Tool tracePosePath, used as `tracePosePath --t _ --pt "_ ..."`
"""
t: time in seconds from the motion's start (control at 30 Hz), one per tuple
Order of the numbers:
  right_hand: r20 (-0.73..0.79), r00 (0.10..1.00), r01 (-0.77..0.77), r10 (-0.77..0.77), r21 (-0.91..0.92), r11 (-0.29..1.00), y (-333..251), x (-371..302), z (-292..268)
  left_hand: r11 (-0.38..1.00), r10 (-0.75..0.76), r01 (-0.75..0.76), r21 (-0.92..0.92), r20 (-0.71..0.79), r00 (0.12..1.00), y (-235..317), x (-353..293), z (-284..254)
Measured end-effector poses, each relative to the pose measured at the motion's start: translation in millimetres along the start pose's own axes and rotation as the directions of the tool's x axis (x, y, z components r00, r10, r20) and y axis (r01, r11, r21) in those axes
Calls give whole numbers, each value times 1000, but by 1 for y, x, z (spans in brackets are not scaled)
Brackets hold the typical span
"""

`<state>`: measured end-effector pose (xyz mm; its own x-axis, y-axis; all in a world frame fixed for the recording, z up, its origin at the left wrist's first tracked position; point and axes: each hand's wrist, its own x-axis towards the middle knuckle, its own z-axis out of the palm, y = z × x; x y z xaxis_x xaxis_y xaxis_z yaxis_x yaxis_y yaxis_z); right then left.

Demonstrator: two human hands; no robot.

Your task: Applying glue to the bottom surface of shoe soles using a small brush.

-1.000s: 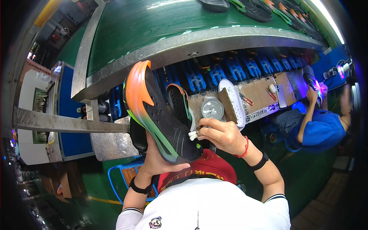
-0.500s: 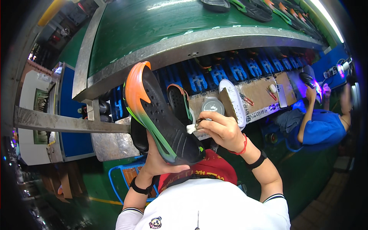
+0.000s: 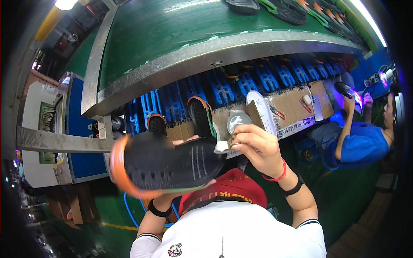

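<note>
A black shoe sole [image 3: 172,165] with an orange and green sidewall lies nearly sideways in front of my chest, blurred at its toe end. My left hand [image 3: 188,139] grips it from beneath; fingers show at its far edge and the thumb at its near edge. At the sole's right end, my right hand [image 3: 258,146] pinches a small white pad [image 3: 222,146] with something metallic by the fingertips. The pad is at the sole's heel; whether it touches I cannot tell. Beyond them, two similar soles stand on the bench, one larger [image 3: 200,116] and one smaller [image 3: 157,123].
A round container [image 3: 239,120], a white perforated sole [image 3: 263,109] and red-handled tools [image 3: 306,106] lie on cardboard [image 3: 288,98]. Blue racks [image 3: 223,88] run under a metal-edged green table [image 3: 172,38]. At right, a co-worker in blue [image 3: 365,144] holds a sole under purple light.
The sole has swung from upright to nearly sideways, its orange toe moving left and down. This uncovers the smaller sole behind. My right hand stays by the heel with the pad.
</note>
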<state>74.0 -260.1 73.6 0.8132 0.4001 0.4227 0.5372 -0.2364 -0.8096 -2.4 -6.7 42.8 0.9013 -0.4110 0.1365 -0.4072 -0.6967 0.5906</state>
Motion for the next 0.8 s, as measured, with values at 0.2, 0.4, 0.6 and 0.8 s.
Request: tracePosePath --t 0.2,0.4,0.6,0.8 --pt "171 983 -91 67 136 987 -15 -7 9 1 -48 -391 -921 -390 919 -17 14 30" --pt "218 974 -86 57 129 988 -17 -5 16 83 34 -428 -900 -426 904 -40 16 40" --pt "261 965 -12 13 -4 1000 -16 -4 17 65 26 -435 -898 -434 900 -42 15 41" --pt "251 968 15 5 -77 997 -17 -5 17 6 -7 -378 -926 -379 926 -39 11 41"
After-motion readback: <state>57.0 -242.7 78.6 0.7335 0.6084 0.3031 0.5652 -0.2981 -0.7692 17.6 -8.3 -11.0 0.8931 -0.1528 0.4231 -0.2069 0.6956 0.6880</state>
